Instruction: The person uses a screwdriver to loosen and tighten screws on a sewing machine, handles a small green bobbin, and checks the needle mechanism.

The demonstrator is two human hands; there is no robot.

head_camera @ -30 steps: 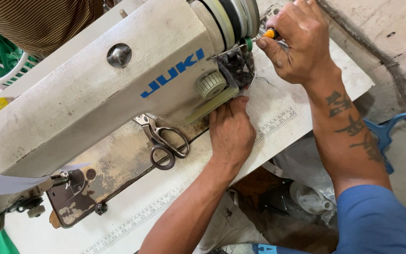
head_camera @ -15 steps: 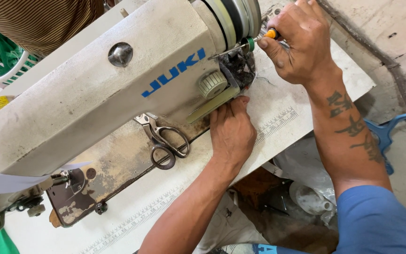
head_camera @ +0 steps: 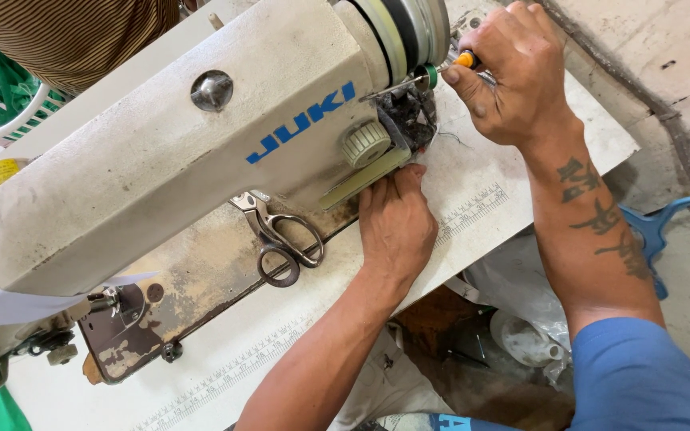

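Both hands work: right hand [head_camera: 513,76] pinches screwdriver [head_camera: 429,77]; left hand [head_camera: 397,223], seemingly flat, beside scissors [head_camera: 277,239].

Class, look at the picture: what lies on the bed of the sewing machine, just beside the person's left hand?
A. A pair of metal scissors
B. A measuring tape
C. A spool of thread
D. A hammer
A: a pair of metal scissors lies closed on the worn bed of the sewing machine, just beside the left hand pressed there.
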